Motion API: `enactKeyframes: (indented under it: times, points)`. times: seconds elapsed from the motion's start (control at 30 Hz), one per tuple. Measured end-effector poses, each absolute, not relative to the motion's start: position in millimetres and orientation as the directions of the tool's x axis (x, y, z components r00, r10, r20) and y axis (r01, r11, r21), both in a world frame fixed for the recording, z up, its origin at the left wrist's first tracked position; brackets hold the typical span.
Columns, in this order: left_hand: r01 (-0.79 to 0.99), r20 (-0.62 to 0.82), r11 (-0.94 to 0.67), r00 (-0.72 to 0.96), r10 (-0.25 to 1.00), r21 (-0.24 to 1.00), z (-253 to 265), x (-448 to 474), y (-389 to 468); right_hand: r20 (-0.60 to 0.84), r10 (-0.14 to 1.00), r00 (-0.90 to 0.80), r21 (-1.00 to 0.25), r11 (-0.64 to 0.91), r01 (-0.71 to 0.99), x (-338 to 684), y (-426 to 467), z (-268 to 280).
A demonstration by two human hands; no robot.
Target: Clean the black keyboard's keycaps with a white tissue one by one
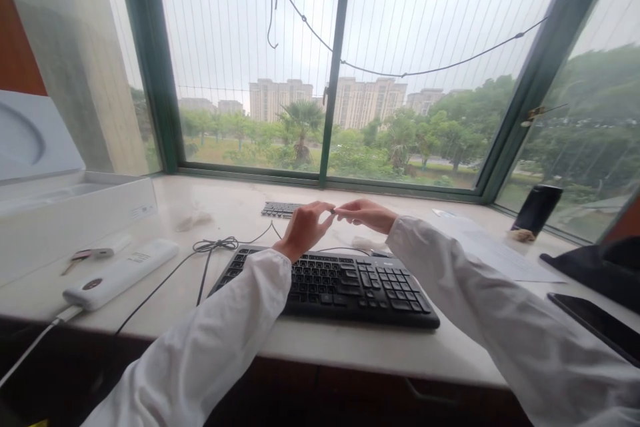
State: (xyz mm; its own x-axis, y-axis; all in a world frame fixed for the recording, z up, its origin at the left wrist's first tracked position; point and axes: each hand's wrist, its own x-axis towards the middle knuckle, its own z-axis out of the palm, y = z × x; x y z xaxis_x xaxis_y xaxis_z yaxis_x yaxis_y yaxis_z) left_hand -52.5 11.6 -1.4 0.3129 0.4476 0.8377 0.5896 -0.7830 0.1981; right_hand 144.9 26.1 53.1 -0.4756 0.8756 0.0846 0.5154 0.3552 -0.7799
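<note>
Pinching a small dark piece [333,211] between them, the left hand [306,227] and right hand [367,214] sat at twelve o'clock from the keyboard [360,283]; a slackened pinch by either risked dropping it onto the tabletop [340,348].

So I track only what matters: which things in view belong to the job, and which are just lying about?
Belong, it seems:
small dark piece at the fingertips of left hand and right hand
black keyboard below them
dark keycap-like block beyond

Lying about:
white power bank
open white box
smartphone
paper
</note>
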Motion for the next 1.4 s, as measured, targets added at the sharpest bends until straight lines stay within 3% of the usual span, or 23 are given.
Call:
enactKeyframes:
  times: [0.1, 0.2, 0.37, 0.43, 0.5, 0.57, 0.63, 0.7, 0.8, 1.07, 1.4]
  points:
    - [0.565, 0.843, -0.796, 0.304, 0.445, 0.217, -1, -52, 10, 0.155, 0.921, -0.358, -0.605, 0.375, 0.703, 165, 31, 43]
    - [0.567, 0.837, -0.783, 0.276, 0.473, 0.256, 0, -51, 8, 0.213, 0.959, -0.189, -0.400, 0.262, 0.878, 188, 41, 18]
    - [0.552, 0.829, -0.783, 0.266, 0.492, 0.287, 2, -49, 3, 0.103, 0.982, -0.157, -0.329, 0.183, 0.927, 209, 55, -24]
    - [0.544, 0.824, -0.780, 0.257, 0.504, 0.307, 3, -48, 1, 0.140, 0.980, -0.140, -0.373, 0.183, 0.910, 209, 54, -25]
    - [0.533, 0.817, -0.775, 0.241, 0.524, 0.340, 4, -46, -1, 0.202, 0.972, -0.118, -0.528, 0.209, 0.823, 205, 49, -16]
    - [0.517, 0.806, -0.767, 0.222, 0.549, 0.380, 5, -45, -4, 0.255, 0.960, -0.119, -0.753, 0.274, 0.598, 197, 38, -4]
    - [0.498, 0.794, -0.760, 0.206, 0.572, 0.419, 6, -42, -7, 0.299, 0.944, -0.138, -0.891, 0.328, 0.313, 184, 25, 6]
    - [0.478, 0.784, -0.756, 0.196, 0.589, 0.448, 7, -40, -10, 0.315, 0.930, -0.190, -0.939, 0.335, 0.079, 170, 13, 9]
    - [0.459, 0.770, -0.754, 0.203, 0.604, 0.471, 6, -37, -10, 0.335, 0.913, -0.233, -0.942, 0.328, -0.070, 152, 4, 4]
    - [0.506, 0.761, -0.750, 0.248, 0.600, 0.426, -1, -33, -4, 0.358, 0.908, -0.218, -0.933, 0.339, -0.118, 148, 9, -6]
    - [0.585, 0.789, -0.757, 0.303, 0.535, 0.289, -1, -31, -4, 0.372, 0.910, -0.185, -0.925, 0.380, 0.008, 146, 9, -6]
